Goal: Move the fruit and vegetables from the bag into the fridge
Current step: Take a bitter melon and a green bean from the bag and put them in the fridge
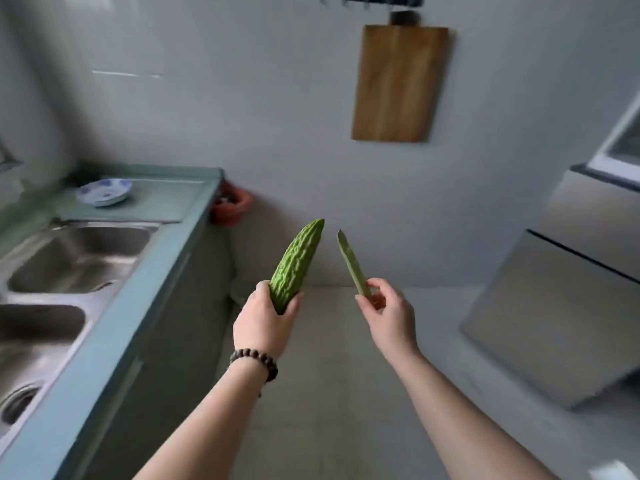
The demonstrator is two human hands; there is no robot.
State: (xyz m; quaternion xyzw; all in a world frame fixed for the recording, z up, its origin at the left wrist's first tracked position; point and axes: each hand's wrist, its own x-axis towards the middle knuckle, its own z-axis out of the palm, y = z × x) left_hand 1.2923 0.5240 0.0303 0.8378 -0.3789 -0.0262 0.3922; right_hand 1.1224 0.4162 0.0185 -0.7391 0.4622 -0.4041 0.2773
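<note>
Sink [62, 258] left, fridge [561, 306] right (hands [265, 322] between).

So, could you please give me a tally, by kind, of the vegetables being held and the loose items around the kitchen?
Bitter gourd, held by the left hand: 1
Slim green vegetable, pinched by the right hand: 1
Wooden cutting board on the wall: 1
Blue-and-white dish on the counter: 1
Red container past the counter's end: 1
Total: 5
</note>
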